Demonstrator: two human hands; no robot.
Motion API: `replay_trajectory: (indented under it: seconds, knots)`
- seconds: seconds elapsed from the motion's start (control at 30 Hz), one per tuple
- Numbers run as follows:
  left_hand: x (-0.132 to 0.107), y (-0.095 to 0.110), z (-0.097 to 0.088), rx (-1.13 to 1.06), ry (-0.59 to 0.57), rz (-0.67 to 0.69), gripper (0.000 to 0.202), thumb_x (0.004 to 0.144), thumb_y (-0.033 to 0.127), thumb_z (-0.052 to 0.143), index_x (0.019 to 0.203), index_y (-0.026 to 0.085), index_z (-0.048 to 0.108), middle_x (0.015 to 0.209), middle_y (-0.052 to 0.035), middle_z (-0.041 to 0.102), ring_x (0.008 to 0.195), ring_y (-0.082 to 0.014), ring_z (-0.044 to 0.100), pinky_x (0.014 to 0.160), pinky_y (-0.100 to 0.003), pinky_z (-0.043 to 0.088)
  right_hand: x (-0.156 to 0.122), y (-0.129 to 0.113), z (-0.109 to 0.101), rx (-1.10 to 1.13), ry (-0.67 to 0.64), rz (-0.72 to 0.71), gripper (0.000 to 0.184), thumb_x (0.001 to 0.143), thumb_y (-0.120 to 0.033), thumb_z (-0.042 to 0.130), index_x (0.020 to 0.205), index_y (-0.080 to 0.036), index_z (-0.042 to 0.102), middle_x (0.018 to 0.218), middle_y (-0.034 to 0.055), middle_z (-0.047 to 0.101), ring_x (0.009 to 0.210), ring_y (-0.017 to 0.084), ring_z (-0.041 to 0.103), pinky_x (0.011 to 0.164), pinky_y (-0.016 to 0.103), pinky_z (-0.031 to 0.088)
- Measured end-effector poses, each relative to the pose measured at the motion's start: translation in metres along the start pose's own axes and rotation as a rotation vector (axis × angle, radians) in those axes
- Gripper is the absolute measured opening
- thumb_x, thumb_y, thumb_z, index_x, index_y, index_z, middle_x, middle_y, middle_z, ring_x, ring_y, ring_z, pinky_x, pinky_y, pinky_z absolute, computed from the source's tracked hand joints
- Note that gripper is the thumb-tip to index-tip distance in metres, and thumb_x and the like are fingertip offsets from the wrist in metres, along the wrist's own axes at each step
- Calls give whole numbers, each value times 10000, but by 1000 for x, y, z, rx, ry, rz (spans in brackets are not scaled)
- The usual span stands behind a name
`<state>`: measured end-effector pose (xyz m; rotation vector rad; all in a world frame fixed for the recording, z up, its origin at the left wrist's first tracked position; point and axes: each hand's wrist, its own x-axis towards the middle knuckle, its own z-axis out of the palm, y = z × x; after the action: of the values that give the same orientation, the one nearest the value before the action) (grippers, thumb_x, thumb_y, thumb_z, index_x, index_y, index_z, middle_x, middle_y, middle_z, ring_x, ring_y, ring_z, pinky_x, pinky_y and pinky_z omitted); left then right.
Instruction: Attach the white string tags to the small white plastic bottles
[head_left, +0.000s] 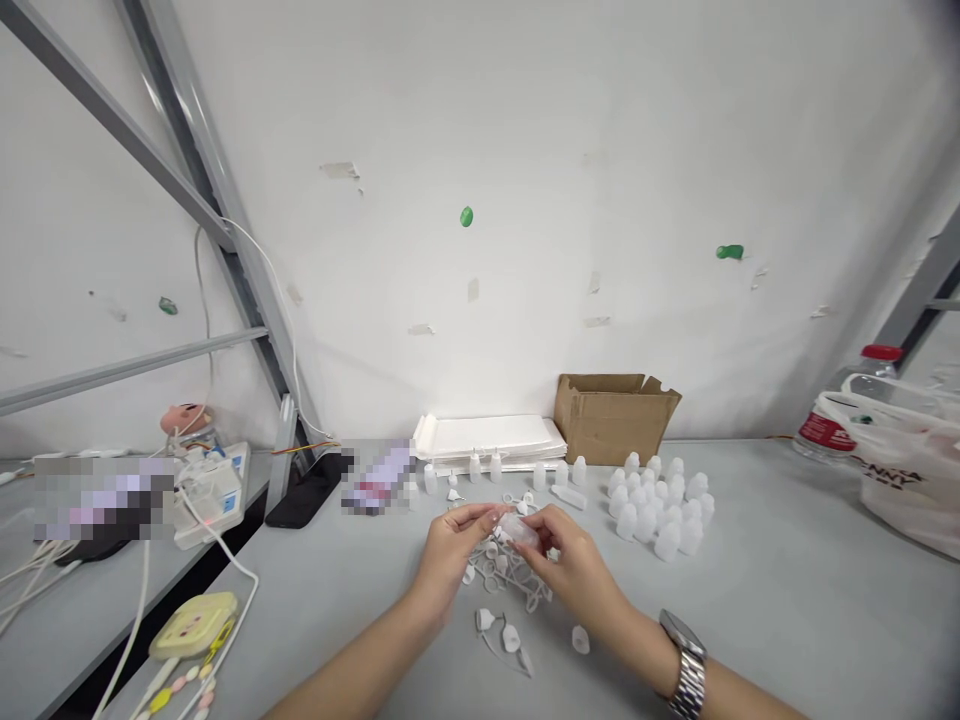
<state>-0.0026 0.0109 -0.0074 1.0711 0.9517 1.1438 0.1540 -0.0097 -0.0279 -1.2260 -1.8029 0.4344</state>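
My right hand (571, 560) grips a small translucent plastic bottle (519, 530) lying sideways above the grey table. My left hand (454, 545) meets it from the left, fingertips pinched at the bottle's end on something too small to make out. Under both hands lies a loose heap of small white caps and ring tabs (504, 585). A cluster of several white dropper bottles (660, 505) stands upright just right of my hands. A few more bottles (487, 467) stand in a row behind. A metal watch (686, 665) is on my right wrist.
An open cardboard box (611, 415) and a stack of white sheets (491, 438) sit at the wall. A water bottle (844, 415) and plastic bag (911, 470) are far right. A power strip (193, 625), cables and a white device (214, 490) lie at left.
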Motion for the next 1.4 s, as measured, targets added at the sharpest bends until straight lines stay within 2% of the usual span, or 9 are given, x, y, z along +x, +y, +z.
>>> replay_trajectory:
  seconds: [0.23,0.37,0.5,0.63,0.7,0.8,1.1,1.23,1.4]
  knots:
    - [-5,-1,7,-159,15,-85,341,577,374,739,813,129,712,949,-123,694,949,-237,595,908,-336,395,-5,0,4,-466,118,-480,156,891,-135,346,895,-170,499,746,88,577,680,215,555,560,326,467]
    - [-7,-7,11,-205,-13,-28,342,595,383,728,826,131,710,933,-120,698,967,-244,585,929,-353,375,-7,-4,4,-510,138,-533,199,891,-107,328,925,-152,519,743,102,590,711,221,565,584,335,476]
    - [-8,-11,12,-223,-54,-8,348,633,405,698,846,130,707,955,-126,692,1004,-257,569,938,-366,365,-6,-10,2,-202,102,-266,196,887,-236,386,753,-179,517,665,66,578,601,182,545,537,306,461]
    - [-9,-7,10,-186,-71,-21,353,622,414,704,813,117,712,997,-144,679,1071,-286,533,958,-377,344,4,-15,0,466,-202,328,278,728,-419,608,673,-175,487,483,-32,503,412,135,505,412,263,439]
    - [-8,-4,8,-139,-53,3,326,627,397,705,798,120,714,1008,-141,676,1093,-289,520,967,-376,331,8,-17,0,710,-286,458,345,645,-461,669,710,-157,518,481,-39,513,407,135,513,412,266,452]
    - [-6,-3,5,-128,-6,21,298,662,387,679,813,132,710,1017,-126,675,1077,-286,532,954,-386,341,8,-18,1,694,-237,408,334,669,-435,662,808,-142,583,542,-15,567,482,140,542,491,268,465]
    - [-8,-13,11,-194,-47,16,330,704,392,641,880,117,687,1040,-135,661,1064,-274,531,932,-368,360,-13,-4,7,54,-10,-121,182,836,-261,511,963,-161,594,849,91,649,746,200,579,682,304,434]
    - [-10,-13,10,-178,-115,10,317,747,391,597,892,122,682,1049,-131,656,1054,-269,535,918,-363,367,-11,-7,9,196,-47,11,172,817,-316,551,766,-157,591,626,35,607,577,159,551,579,273,427]
    - [-9,-8,8,-176,-182,-2,367,742,436,587,898,117,681,1005,-129,670,996,-275,564,896,-384,379,-3,-15,5,830,-221,406,319,715,-441,642,634,-148,543,499,-10,556,400,109,503,428,234,414]
